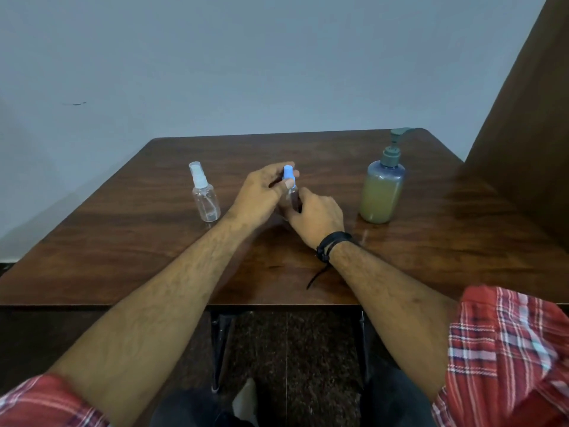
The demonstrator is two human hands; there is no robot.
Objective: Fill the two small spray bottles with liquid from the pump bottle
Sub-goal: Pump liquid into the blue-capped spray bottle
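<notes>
Between the fingers [288, 182]: blue-capped bottle [291, 192].

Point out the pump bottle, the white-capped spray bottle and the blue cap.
pump bottle [381, 195], head view, on its yellowish-filled body.
white-capped spray bottle [207, 201], head view, on its clear body.
blue cap [288, 173], head view, on the cap's side, between fingers.

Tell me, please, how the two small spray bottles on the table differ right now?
The white-topped spray bottle stands free on the table, untouched; the blue-topped spray bottle is held in both hands. The left hand pinches its blue top while the right hand grips its body, so it is mostly hidden, whereas the other shows whole. Both have clear bodies; the white-topped one looks nearly empty.
</notes>
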